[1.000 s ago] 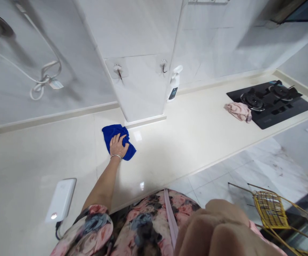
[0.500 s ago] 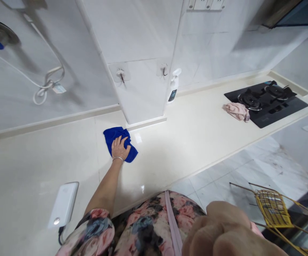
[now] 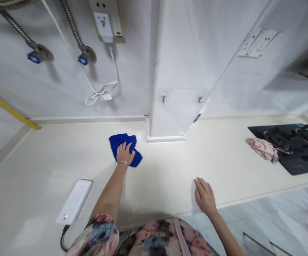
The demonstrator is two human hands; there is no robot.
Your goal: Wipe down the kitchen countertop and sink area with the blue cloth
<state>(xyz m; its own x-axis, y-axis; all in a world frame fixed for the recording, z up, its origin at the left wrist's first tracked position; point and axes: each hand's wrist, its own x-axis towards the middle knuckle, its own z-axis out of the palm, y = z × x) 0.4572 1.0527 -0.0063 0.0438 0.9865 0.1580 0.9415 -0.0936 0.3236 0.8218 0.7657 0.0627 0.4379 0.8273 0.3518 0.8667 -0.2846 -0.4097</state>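
Blue cloth (image 3: pixel 125 148) under left hand (image 3: pixel 125 153)

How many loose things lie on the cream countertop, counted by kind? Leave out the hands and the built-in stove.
Cloths: 2, a blue cloth under the left hand and a crumpled pink cloth beside the black stove.
White rectangular power banks: 1, near the front edge.
Total: 3.
The right hand lies flat on the bare cream countertop.
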